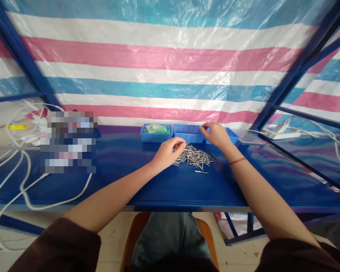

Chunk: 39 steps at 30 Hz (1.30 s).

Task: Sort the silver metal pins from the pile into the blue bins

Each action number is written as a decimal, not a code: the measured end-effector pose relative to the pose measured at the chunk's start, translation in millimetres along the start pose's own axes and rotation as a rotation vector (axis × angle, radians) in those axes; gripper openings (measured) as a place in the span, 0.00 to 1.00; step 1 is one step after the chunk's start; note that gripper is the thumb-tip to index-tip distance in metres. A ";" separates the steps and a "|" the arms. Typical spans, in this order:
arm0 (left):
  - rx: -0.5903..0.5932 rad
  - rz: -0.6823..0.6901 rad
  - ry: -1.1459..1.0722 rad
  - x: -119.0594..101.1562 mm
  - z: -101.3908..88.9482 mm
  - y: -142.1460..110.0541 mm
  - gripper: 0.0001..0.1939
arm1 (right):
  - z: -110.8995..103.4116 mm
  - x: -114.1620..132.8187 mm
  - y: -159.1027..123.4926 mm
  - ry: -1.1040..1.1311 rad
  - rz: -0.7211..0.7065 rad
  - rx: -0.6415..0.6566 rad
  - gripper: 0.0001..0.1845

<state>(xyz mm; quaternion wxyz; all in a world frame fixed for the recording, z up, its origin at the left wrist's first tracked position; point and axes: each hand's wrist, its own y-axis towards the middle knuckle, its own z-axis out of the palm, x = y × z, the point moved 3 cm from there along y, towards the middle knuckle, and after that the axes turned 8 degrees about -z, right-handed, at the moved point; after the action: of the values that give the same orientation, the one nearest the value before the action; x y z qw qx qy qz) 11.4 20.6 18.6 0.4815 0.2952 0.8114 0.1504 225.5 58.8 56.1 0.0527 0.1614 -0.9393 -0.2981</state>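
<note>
Behind our bench hangs a striped plastic sheet [164, 56] in white, pink and blue, framed by blue metal bars. We sit at a glossy blue table [158, 185], and we read it from left to right.

At the far left, white cables [25, 177] loop across the tabletop and over its front edge. Next to them a blurred patch hides whatever stands there. Further along, at the back of the table, sits a blue tray [155, 134] holding something green, and touching it on the right is a second blue tray [188, 133].

Our left hand [167, 152] rests at the left edge of a pile of small metal pins [193, 156], its fingers curled down into them; we cannot tell whether they pinch one. The pile lies on the table just in front of the trays, between our two hands, with one stray pin [201, 172] lying just clear of it on the near side.

Our right hand [217, 135] hovers over a third blue tray [232, 135], fingertips pinched together, though what they hold is too small to see. A red string circles that wrist. Further right lies a clear plastic lid [249, 138], then more white cables [314, 130] beyond a blue bar.
</note>
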 end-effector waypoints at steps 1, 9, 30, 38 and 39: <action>0.003 -0.003 0.001 0.3 0.0 0.0 0.07 | -4.2 -5.5 -3.5 0.034 0.008 0.060 0.16; 0.013 -0.021 0.028 1.2 0.5 0.0 0.07 | 4.3 -34.3 -45.9 0.374 0.149 0.920 0.12; 0.119 -0.166 -0.233 0.3 11.4 -3.4 0.11 | -6.6 73.0 -22.2 1.109 -0.017 -0.026 0.09; 0.072 -0.174 -0.297 3.9 9.1 -0.6 0.10 | -5.0 77.4 -24.8 1.089 0.008 -0.029 0.15; 0.065 -0.175 -0.293 4.9 8.9 -0.3 0.10 | -4.3 77.6 -25.1 1.071 0.005 -0.011 0.14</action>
<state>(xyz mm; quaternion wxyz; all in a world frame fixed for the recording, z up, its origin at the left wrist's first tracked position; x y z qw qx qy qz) 17.3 23.0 10.7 0.5962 0.2578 0.7594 0.0370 160.0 11.1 45.4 0.5262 0.2885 -0.7797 -0.1787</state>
